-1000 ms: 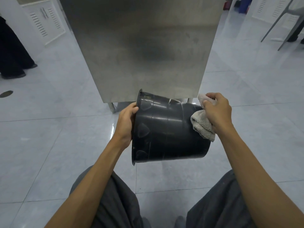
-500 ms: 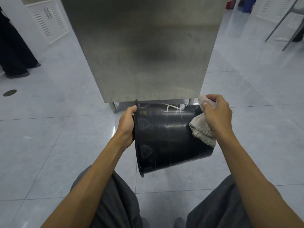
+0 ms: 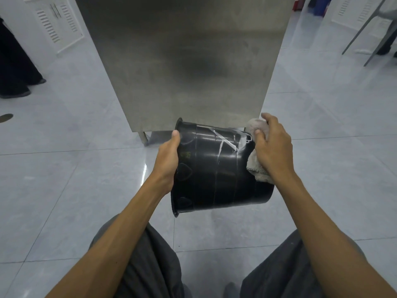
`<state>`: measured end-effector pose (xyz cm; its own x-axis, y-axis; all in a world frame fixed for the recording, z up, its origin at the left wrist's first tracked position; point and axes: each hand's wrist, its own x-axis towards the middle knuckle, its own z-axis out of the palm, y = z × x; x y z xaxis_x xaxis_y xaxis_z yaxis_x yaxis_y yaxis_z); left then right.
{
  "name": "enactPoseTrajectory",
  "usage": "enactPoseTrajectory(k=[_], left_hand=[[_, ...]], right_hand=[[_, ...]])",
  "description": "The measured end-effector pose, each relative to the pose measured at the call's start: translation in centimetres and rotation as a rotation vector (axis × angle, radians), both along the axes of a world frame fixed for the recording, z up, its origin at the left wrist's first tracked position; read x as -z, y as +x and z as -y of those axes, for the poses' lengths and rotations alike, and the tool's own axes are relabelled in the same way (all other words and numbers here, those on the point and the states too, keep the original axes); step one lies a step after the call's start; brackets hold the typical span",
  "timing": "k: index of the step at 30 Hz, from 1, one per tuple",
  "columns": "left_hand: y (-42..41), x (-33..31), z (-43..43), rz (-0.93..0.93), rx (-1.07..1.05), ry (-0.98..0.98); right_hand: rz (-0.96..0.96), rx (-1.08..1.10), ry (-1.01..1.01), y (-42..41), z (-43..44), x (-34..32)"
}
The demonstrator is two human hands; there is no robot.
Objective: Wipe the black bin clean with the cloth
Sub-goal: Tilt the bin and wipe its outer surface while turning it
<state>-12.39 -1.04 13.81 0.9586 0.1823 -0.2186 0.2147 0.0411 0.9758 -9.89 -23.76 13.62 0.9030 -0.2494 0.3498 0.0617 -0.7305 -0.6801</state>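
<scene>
Black bin (image 3: pixel 217 168) is lying on its side in mid-air above the tiled floor (image 3: pixel 64 179), over my knees, with its flared rim pointing left and its base to the right. I am holding it with the left hand (image 3: pixel 168 160), whose grip is clamping the rim, thumb lying along the outer wall. My right hand (image 3: pixel 271 147) is pressing a pale cloth (image 3: pixel 257 168) against the base end of the bin, its grip closing on the bunched fabric. White streaks are showing on the upper side of the bin wall. Just beyond the bin, a steel counter (image 3: pixel 189 61) is standing on the floor, its near panel facing me.
</scene>
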Motion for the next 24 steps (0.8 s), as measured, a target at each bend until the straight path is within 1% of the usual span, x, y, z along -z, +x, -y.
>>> enactPoseTrajectory(k=[2, 6, 8, 10, 12, 14, 16, 17, 18, 20, 22, 24], left_hand=[[-0.4, -0.4, -0.2, 0.04, 0.031, 0.032], [-1.2, -0.5, -0.6, 0.111, 0.116, 0.099], [-1.3, -0.4, -0.5, 0.118, 0.108, 0.102], [-1.3, -0.2, -0.4, 0.124, 0.09, 0.097], [-1.1, -0.1, -0.4, 0.111, 0.056, 0.068], [-0.7, -0.1, -0.4, 0.092, 0.0, 0.026], [-0.5, -0.2, -0.4, 0.104, -0.051, -0.039], [-0.3, -0.2, -0.5, 0.11, -0.066, -0.064], [-0.2, -0.2, -0.6, 0.113, -0.075, -0.078], [0.0, -0.1, -1.0, 0.117, -0.082, -0.083], [0.1, -0.1, -1.4, 0.13, -0.093, -0.085], [0.2, -0.3, -1.5, 0.141, -0.1, -0.071]], right_hand=[[-0.054, -0.007, 0.022, 0.7, 0.9, -0.5], [-0.217, 0.032, 0.2, 2.0, 3.0, -0.7], [-0.235, 0.042, 0.172, 2.0, 3.0, -0.4], [-0.221, -0.004, 0.078, 1.4, 1.6, -0.5], [-0.17, -0.108, 0.007, -0.1, -0.9, -0.7], [-0.051, -0.268, -0.093, -2.6, -4.3, 0.0], [0.069, -0.412, -0.265, -5.4, -8.0, 2.0], [0.151, -0.439, -0.356, -6.3, -9.6, 3.2], [0.228, -0.434, -0.412, -6.6, -10.7, 4.1], [0.329, -0.398, -0.427, -5.7, -11.3, 4.9], [0.364, -0.39, -0.413, -4.3, -10.5, 4.0], [0.34, -0.324, -0.358, -2.5, -8.9, 2.6]])
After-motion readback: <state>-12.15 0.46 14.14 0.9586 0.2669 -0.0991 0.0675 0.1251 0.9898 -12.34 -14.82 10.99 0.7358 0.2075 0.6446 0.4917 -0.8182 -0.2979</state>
